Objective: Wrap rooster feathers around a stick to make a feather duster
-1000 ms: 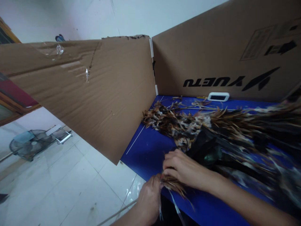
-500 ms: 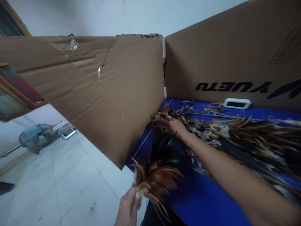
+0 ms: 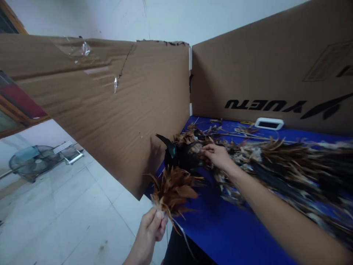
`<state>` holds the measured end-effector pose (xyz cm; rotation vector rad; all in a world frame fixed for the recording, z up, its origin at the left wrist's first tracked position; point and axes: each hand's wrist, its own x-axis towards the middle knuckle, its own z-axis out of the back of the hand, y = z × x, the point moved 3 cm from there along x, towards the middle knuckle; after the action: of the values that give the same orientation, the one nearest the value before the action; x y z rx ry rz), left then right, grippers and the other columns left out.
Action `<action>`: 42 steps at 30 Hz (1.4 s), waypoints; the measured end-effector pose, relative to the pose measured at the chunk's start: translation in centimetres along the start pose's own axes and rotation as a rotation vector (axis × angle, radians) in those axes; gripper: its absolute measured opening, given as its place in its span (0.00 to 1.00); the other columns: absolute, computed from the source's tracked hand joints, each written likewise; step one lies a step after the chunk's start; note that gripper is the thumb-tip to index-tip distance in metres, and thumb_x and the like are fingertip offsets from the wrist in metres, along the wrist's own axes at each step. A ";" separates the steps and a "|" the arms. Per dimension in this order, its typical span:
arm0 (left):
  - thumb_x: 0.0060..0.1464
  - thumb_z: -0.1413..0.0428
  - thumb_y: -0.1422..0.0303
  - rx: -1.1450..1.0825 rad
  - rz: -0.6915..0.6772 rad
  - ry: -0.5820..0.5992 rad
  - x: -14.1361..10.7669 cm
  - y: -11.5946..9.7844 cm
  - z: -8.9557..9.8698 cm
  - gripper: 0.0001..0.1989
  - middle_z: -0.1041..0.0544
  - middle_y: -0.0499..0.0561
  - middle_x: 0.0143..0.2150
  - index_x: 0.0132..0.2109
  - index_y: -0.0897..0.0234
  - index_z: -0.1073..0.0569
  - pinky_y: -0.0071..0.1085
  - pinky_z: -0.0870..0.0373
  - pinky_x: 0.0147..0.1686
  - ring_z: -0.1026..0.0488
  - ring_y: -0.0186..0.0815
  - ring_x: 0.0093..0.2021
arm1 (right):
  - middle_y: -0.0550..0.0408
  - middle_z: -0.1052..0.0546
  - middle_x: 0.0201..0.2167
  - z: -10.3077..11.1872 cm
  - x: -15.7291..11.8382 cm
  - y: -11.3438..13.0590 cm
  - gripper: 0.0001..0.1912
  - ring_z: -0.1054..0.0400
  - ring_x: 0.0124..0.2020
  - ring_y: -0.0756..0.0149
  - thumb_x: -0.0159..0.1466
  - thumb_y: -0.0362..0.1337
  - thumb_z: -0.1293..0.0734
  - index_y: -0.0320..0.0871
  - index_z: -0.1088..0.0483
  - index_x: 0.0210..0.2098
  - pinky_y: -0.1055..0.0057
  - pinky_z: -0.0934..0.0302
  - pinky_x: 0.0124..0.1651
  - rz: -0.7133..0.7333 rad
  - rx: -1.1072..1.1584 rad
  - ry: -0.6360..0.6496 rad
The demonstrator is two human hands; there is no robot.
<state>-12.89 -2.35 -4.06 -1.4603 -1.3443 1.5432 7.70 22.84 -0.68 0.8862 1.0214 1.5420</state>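
Observation:
My left hand (image 3: 151, 225), low in the view, is closed round the pale base of a bunch of feathers (image 3: 176, 189). Rusty brown plumes fan out from it, with long glossy black-green feathers (image 3: 172, 151) beyond. A thin pale strip (image 3: 184, 235) hangs below that grip. Over the blue tabletop (image 3: 220, 228), my right hand (image 3: 213, 154) has its thumb and fingers pinched on a small greyish-brown feather (image 3: 195, 148), just above the far side of the bunch. Behind and right of it lies a long pile of loose feathers (image 3: 284, 154), brown, black and white.
Cardboard panels stand along the left (image 3: 110, 110) and back (image 3: 248, 73) of the table. A white-framed device (image 3: 269, 123) rests by the back panel. Thin sticks (image 3: 242, 135) lie near it. On the tiled floor at left is a fan (image 3: 35, 162).
My right hand has drawn back from the feathers in the table's corner, now pinching a feather. My left hand has raised the bunch slightly, its black feathers standing higher against the cardboard.

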 end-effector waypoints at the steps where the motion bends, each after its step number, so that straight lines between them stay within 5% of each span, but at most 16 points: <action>1: 0.52 0.46 0.52 -0.016 -0.012 0.010 0.2 -0.2 -0.3 0.20 0.41 0.43 0.22 0.28 0.66 0.39 0.23 0.60 0.20 0.51 0.23 0.20 | 0.51 0.21 0.29 0.3 -1.0 -0.2 0.08 0.27 0.29 0.63 0.56 0.41 0.36 0.42 0.31 0.30 0.73 0.36 0.26 -0.034 0.090 -0.008; 6: 0.50 0.44 0.52 -0.093 -0.037 0.034 0.9 -1.3 -2.5 0.22 0.42 0.43 0.21 0.26 0.65 0.41 0.24 0.60 0.19 0.52 0.22 0.19 | 0.53 0.22 0.27 1.4 -5.7 -1.1 0.12 0.27 0.27 0.65 0.45 0.39 0.28 0.43 0.32 0.26 0.75 0.35 0.24 -0.160 0.431 -0.001; 13: 0.45 0.39 0.56 -0.208 -0.016 0.099 1.5 -2.1 -5.5 0.22 0.39 0.43 0.23 0.27 0.64 0.43 0.23 0.63 0.19 0.53 0.20 0.19 | 0.55 0.24 0.24 0.8 -10.6 -3.4 0.09 0.29 0.25 0.72 0.47 0.31 0.26 0.40 0.28 0.28 0.80 0.35 0.25 -0.384 0.773 0.137; 24: 0.49 0.42 0.56 -0.260 -0.029 0.192 1.2 -1.5 -8.7 0.20 0.39 0.43 0.24 0.29 0.65 0.42 0.24 0.64 0.19 0.54 0.20 0.19 | 0.50 0.22 0.30 -3.7 -16.6 -0.8 0.14 0.29 0.29 0.68 0.51 0.42 0.27 0.39 0.26 0.32 0.76 0.38 0.26 -0.337 0.863 0.287; 42: 0.51 0.43 0.57 -0.275 -0.098 0.052 0.7 0.6 -8.8 0.19 0.38 0.44 0.24 0.28 0.66 0.41 0.24 0.62 0.19 0.53 0.20 0.19 | 0.60 0.28 0.19 -7.3 -17.9 -1.1 0.07 0.38 0.22 0.72 0.45 0.35 0.28 0.41 0.31 0.21 0.73 0.44 0.28 -0.328 0.971 0.019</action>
<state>-4.47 0.37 -3.73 -1.5596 -1.6215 1.2882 4.78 4.14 -4.94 1.2534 1.8718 0.7270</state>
